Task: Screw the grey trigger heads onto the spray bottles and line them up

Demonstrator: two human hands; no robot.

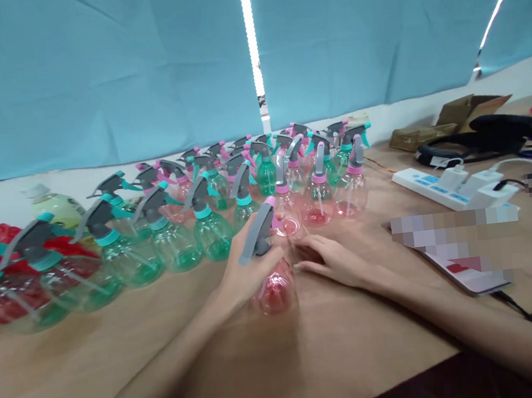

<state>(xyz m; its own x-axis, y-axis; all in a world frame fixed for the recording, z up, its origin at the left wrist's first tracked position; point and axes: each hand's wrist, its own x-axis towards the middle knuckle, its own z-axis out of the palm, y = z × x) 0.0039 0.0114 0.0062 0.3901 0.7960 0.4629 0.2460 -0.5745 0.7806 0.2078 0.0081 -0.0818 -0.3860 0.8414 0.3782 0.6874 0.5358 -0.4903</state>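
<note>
My left hand (246, 261) is wrapped round the neck of a clear pink spray bottle (276, 291) with a grey trigger head and pink nozzle. The bottle is upright at the middle of the table. Just right of it, my right hand (328, 259) rests low by the tabletop, its fingers apart and holding nothing I can see. Right behind the held bottle stands another pink spray bottle (286, 206). To the left, a row of green spray bottles (176, 246) with grey heads and turquoise collars reaches the table's left edge.
More pink and green bottles crowd the back, before a blue curtain (138, 67). On the right lie a white power strip (429, 187) with plugs and cables, a partly blurred flat device (476, 278), a black headset (473, 139) and an open cardboard box (466, 111). Red plastic (4, 236) lies left.
</note>
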